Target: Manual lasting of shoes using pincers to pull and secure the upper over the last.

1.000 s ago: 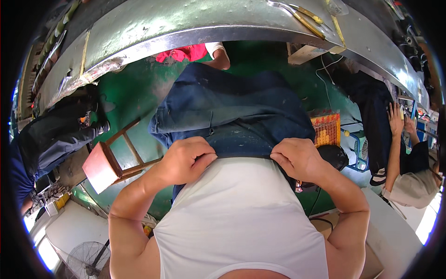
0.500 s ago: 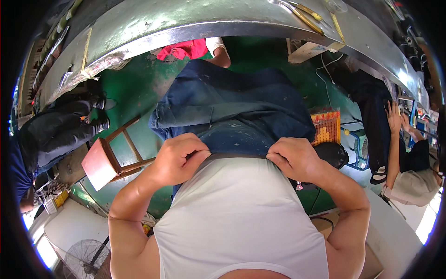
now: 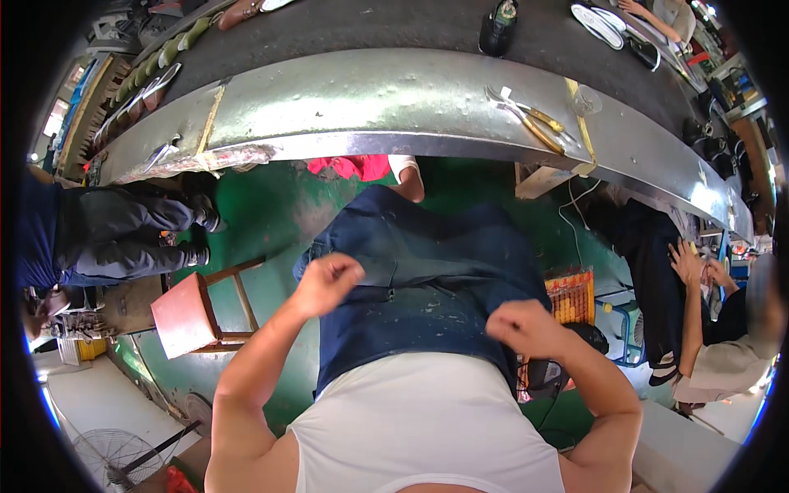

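Observation:
Dark blue work clothing (image 3: 427,316) with pale smears covers my lap, below the hem of my white sleeveless top (image 3: 427,411). My left hand (image 3: 329,283) hovers over the left side of the lap, fingers curled in and nothing seen in them. Over the right side is my right hand (image 3: 528,327), its fingers also bent together, just above the blue cloth; I see nothing held. Ahead on the metal bench edge (image 3: 329,107) lie a pair of yellow-handled pliers (image 3: 538,135) and a second yellow-handled hand tool (image 3: 542,117), partly overlapping.
A dark belt (image 3: 370,33) behind the edge carries a black shoe (image 3: 498,29) and white sandals (image 3: 598,26). A stool (image 3: 185,316) stands at left, near a person in dark trousers (image 3: 123,238). Another person's hands (image 3: 689,263) work at right. A fan (image 3: 115,456) is lower left.
Both hands have let go of the upper edge of the blue clothing and moved up off it. The view has tilted up, bringing more of the bench and the shoes into sight.

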Available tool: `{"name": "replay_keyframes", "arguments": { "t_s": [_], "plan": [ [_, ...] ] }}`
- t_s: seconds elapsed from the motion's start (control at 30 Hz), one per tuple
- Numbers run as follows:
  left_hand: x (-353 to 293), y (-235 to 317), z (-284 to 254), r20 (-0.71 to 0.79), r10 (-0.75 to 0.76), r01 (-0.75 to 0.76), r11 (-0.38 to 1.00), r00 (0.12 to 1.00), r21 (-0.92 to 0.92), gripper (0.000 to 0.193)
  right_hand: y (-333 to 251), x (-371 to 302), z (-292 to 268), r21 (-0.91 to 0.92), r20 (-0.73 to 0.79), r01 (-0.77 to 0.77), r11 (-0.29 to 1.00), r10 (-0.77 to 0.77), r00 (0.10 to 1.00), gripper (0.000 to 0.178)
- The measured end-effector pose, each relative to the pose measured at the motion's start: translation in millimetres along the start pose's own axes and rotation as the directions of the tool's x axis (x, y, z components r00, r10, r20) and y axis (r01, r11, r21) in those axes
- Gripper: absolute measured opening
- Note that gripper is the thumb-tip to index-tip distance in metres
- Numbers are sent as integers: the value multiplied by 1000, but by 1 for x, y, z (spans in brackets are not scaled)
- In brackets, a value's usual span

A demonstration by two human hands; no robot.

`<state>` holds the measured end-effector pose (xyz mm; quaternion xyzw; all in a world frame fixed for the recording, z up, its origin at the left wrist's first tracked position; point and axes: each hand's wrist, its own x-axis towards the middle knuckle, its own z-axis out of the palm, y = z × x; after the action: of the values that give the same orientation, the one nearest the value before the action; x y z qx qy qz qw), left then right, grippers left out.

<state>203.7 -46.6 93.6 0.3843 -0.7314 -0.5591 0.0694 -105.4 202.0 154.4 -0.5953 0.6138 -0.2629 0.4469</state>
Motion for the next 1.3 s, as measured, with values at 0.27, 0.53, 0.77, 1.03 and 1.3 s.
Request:
{"name": "replay_keyframes", "arguments": {
  "t_s": [0.27,0.53,0.77,1.03,1.3],
  "plan": [
    [89,-107,12,-460,-345,566,622,818,541,82,142,2,22,-586,-465,-319,745,14,885,37],
    [45,-44,-25,-357,-31,271,712,934,647,45,116,-4,2,-582,-222,-302,755,210,952,29],
    [-4,-32,-25,-336,28,209,735,941,645,51,90,-27,-21,-642,79,-269,718,411,908,33],
    [4,-67,-16,-29,-430,371,741,902,560,76,95,-19,2,-570,443,-189,800,493,748,34],
    [29,-24,-28,53,-393,262,701,918,664,70,78,14,-27,-632,521,-78,771,496,695,33]
  ]
}}
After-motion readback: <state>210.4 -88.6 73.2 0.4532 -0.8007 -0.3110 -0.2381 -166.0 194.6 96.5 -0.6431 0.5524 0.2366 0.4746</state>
